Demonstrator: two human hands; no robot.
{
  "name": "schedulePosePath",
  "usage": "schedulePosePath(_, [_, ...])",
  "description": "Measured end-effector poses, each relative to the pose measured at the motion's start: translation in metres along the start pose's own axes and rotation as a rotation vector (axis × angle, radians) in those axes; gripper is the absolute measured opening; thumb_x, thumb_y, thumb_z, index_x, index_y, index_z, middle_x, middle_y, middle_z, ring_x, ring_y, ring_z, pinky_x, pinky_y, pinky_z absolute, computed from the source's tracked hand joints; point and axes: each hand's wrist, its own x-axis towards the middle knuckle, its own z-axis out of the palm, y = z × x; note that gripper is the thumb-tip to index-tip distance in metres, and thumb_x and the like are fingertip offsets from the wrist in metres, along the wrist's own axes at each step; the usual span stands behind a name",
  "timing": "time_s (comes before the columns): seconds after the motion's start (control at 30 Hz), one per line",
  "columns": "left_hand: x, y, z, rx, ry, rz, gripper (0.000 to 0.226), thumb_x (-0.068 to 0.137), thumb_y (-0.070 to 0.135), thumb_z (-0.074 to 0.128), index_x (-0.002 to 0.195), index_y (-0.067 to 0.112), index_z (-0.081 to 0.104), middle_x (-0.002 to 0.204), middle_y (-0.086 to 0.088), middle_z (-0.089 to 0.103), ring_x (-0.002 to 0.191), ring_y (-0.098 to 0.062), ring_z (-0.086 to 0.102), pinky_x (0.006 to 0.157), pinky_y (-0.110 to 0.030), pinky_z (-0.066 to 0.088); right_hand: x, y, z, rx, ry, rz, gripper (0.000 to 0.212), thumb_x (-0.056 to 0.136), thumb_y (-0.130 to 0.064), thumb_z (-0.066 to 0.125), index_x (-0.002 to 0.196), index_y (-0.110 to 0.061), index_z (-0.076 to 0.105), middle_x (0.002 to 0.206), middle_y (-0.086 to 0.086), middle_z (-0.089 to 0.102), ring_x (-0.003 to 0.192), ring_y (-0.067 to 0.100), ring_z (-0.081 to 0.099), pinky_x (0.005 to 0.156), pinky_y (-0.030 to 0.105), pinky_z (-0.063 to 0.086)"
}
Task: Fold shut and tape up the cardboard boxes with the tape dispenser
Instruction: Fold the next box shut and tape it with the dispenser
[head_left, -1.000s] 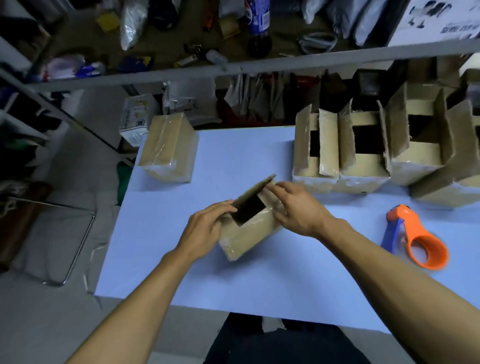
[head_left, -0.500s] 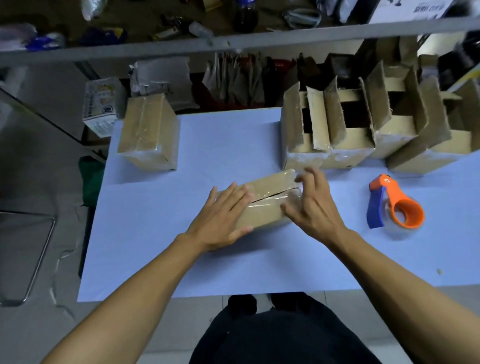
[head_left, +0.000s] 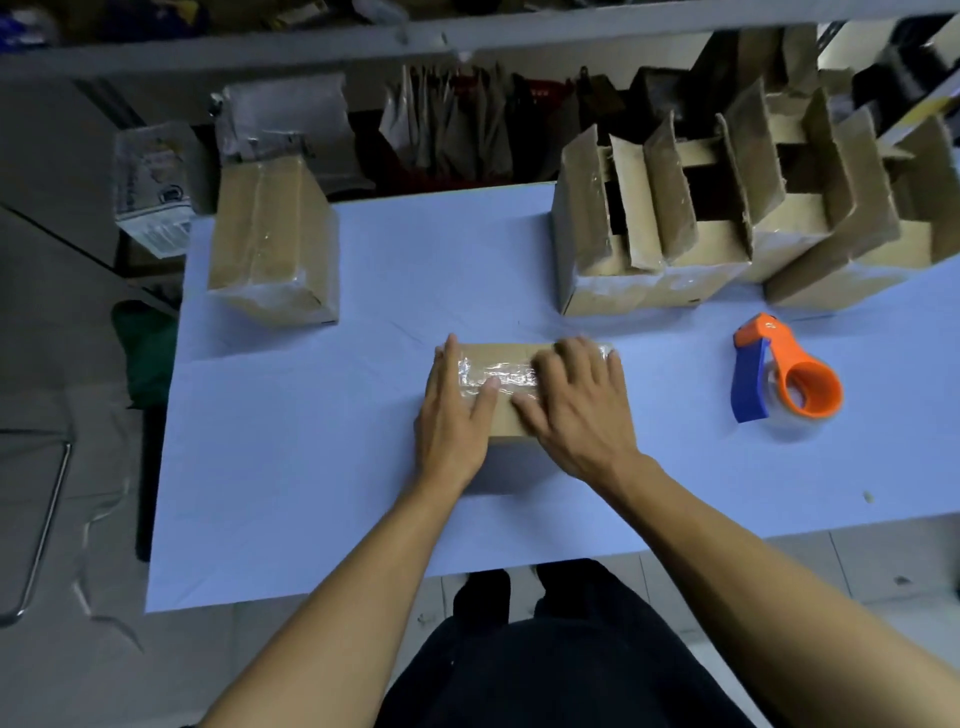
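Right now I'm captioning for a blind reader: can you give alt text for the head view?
Both hands, left hand and right hand, press flat on a small brown cardboard box on a pale blue table. An orange-and-blue tape dispenser lies to the right, untouched.

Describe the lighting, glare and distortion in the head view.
Head view: dim, bluish light overall; bright glare on the shiny tape across the box under both hands; wide-angle lens bends the shelf edge and splays the open boxes outward; right hand slightly motion-blurred at the fingertips.
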Motion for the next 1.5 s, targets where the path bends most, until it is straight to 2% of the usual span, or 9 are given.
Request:
schedulePosePath(0.1, [0.003, -0.004, 0.002, 0.010, 0.002, -0.025, 0.071, 0.100, 0.034, 0.051, 0.158, 0.025, 0.010, 0.160, -0.001, 0.029, 0.141, -0.019, 0.037, 0.103, -0.021, 0.032, 0.001, -0.013, 0.018, -0.060, -0.140, -0.070, 0.067, 0.098, -0.057, 0.025, 0.149, -0.016, 0.040, 0.158, 0.014, 0.031, 0.148, 0.034, 0.025, 0.109, 0.068, 0.021])
schedulePosePath(0.27, [0.006, -0.010, 0.001, -0.077, -0.031, -0.084, 0.066, 0.102, 0.031, 0.048, 0.158, 0.020, 0.014, 0.159, -0.003, 0.032, 0.141, -0.020, 0.037, 0.104, -0.017, 0.027, -0.004, 0.025, 0.020, -0.062, -0.139, -0.191, 0.072, 0.097, -0.062, 0.025, 0.152, -0.017, 0.036, 0.161, 0.010, 0.027, 0.148, 0.030, 0.024, 0.116, 0.054, 0.020])
schedulePosePath(0.47, [0.006, -0.002, 0.001, -0.264, -0.024, -0.211, 0.059, 0.101, 0.025, 0.053, 0.155, 0.023, 0.027, 0.138, 0.013, 0.044, 0.122, -0.002, 0.043, 0.091, -0.006, 0.031, -0.008, 0.028, 0.011, 0.369, -0.075, 0.235, 0.064, 0.104, -0.048, 0.033, 0.158, -0.020, 0.013, 0.165, 0.010, -0.002, 0.152, 0.027, 0.004, 0.120, 0.046, 0.019])
schedulePosePath(0.6, [0.001, 0.002, 0.007, -0.261, 0.010, -0.255, 0.058, 0.102, 0.027, 0.051, 0.155, 0.025, 0.028, 0.149, 0.006, 0.044, 0.133, -0.012, 0.044, 0.096, -0.012, 0.029, -0.011, 0.037, -0.002, 0.668, -0.206, 0.477, 0.081, 0.101, -0.049, 0.041, 0.156, -0.025, -0.013, 0.138, 0.015, 0.051, 0.125, 0.036, 0.050, 0.090, 0.035, 0.038])
schedulePosePath(0.87, [-0.030, 0.054, 0.088, -0.278, -0.089, -0.243, 0.057, 0.102, 0.033, 0.048, 0.155, 0.031, 0.025, 0.153, 0.004, 0.041, 0.135, -0.017, 0.046, 0.102, -0.019, 0.033, -0.043, 0.130, -0.030, 0.629, -0.171, 0.532, 0.077, 0.102, -0.042, 0.044, 0.158, -0.022, -0.006, 0.137, 0.018, 0.055, 0.124, 0.040, 0.050, 0.082, 0.035, 0.035])
schedulePosePath(1.07, [-0.021, 0.088, 0.136, -0.261, -0.058, -0.230, 0.055, 0.103, 0.036, 0.045, 0.155, 0.028, 0.027, 0.153, 0.001, 0.042, 0.136, -0.019, 0.044, 0.104, -0.022, 0.035, -0.039, 0.186, -0.037, 0.666, -0.146, 0.479, 0.076, 0.103, -0.041, 0.042, 0.158, -0.016, -0.005, 0.165, -0.001, 0.006, 0.146, 0.027, 0.027, 0.104, 0.030, 0.030])
schedulePosePath(1.2, [-0.022, 0.095, 0.144, -0.226, 0.002, -0.241, 0.054, 0.104, 0.035, 0.043, 0.155, 0.029, 0.026, 0.151, -0.001, 0.044, 0.134, -0.021, 0.046, 0.104, -0.025, 0.037, -0.035, 0.209, -0.035, 0.892, -0.155, 0.496, 0.062, 0.105, -0.040, 0.037, 0.158, -0.024, 0.011, 0.159, -0.009, 0.023, 0.139, 0.008, 0.031, 0.109, 0.024, 0.025])
schedulePosePath(1.33, [-0.023, 0.099, 0.149, -0.199, 0.042, -0.248, 0.053, 0.104, 0.033, 0.044, 0.154, 0.029, 0.027, 0.150, 0.000, 0.044, 0.132, -0.019, 0.046, 0.098, -0.021, 0.035, -0.037, 0.249, -0.018, 0.705, 0.113, 0.710, 0.038, 0.101, -0.022, 0.049, 0.134, -0.004, 0.048, 0.124, 0.019, 0.058, 0.114, 0.037, 0.053, 0.084, 0.034, 0.036])
schedulePosePath(1.5, [-0.022, 0.094, 0.149, -0.247, 0.037, -0.251, 0.053, 0.103, 0.034, 0.048, 0.153, 0.029, 0.031, 0.152, 0.004, 0.042, 0.135, -0.013, 0.044, 0.107, -0.026, 0.039, -0.026, 0.268, 0.002, 0.377, -0.141, 0.647, 0.069, 0.078, -0.021, 0.077, 0.133, -0.003, 0.040, 0.117, 0.027, 0.049, 0.100, 0.044, 0.053, 0.077, 0.041, 0.041])
